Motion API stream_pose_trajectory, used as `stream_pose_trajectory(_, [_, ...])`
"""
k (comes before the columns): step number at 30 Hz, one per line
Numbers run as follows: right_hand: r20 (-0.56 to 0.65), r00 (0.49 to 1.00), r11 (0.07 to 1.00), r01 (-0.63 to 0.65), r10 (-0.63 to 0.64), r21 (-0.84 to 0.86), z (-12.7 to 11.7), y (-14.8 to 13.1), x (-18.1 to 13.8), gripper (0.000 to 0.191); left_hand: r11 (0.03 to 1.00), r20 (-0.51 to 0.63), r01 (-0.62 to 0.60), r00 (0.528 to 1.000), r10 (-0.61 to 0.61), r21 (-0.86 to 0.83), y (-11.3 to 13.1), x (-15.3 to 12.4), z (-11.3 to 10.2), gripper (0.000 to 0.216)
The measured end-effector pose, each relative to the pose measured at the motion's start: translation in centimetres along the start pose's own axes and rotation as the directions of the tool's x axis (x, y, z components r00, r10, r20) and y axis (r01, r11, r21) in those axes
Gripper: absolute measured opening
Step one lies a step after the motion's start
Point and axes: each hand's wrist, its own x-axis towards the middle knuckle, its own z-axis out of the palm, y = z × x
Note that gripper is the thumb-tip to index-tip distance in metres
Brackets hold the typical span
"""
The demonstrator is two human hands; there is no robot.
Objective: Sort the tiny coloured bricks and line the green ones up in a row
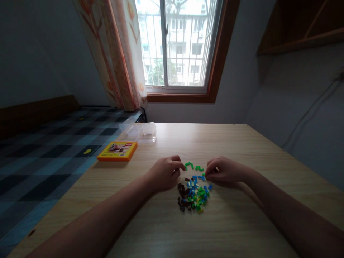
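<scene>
No writing can be read anywhere. The flat orange-yellow cardboard box lying on the pale wooden worktop has a printed lid with a red patch at its upper right corner and a picture in the middle, but any lettering there is too small and blurred to make out. No other thing in view shows a label.

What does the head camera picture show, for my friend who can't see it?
Two hands, the left hand and right hand, rest on a wooden table beside a pile of tiny coloured bricks. A few green bricks lie between the fingertips. A yellow box and clear tub sit farther left.
</scene>
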Motion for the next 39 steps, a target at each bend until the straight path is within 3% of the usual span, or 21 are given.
stream_pose_trajectory(6, [-0.222, 0.975, 0.993, -0.045, 0.02, -0.109, 1.4, 0.2, 0.7, 0.015, 1.0, -0.007, 0.004, 1.0, -0.005, -0.015, -0.2, 0.0, 0.2, 0.034])
stream_pose_trajectory(11, [-0.291, 0.956, 0.987, -0.02, -0.028, -0.161, 1.0, 0.6, 0.7, 0.017, 1.0, 0.006, 0.011, 1.0, -0.011, -0.01, -0.3, 0.0, 0.2, 0.034])
stream_pose_trajectory(18, [-0.235, 0.969, 0.991, 0.046, -0.076, -0.128, 0.5, 0.2, 0.3, 0.015, 1.0, 0.001, 0.005, 1.0, -0.005, -0.007, -0.3, 0.0, 0.2, 0.034])
stream_pose_trajectory(23, [-0.107, 0.984, 0.989, 0.139, -0.145, -0.056, 0.5, -2.4, 0.0, 0.014, 1.0, -0.004, 0.0, 1.0, 0.0, -0.007, -0.3, 0.0, 0.2, 0.034])
stream_pose_trajectory(27, [-0.002, 0.992, 0.992, 0.126, -0.126, -0.028, 1.1, -3.6, -0.2, 0.015, 1.0, -0.007, 0.002, 1.0, -0.002, -0.016, -0.3, 0.0, 0.2, 0.033])
stream_pose_trajectory(39, [-0.019, 0.997, 0.974, 0.066, -0.072, -0.216, 1.5, -4.1, -0.1, 0.015, 1.0, -0.005, 0.01, 1.0, -0.01, -0.016, -0.5, 0.0, 0.4, 0.033])
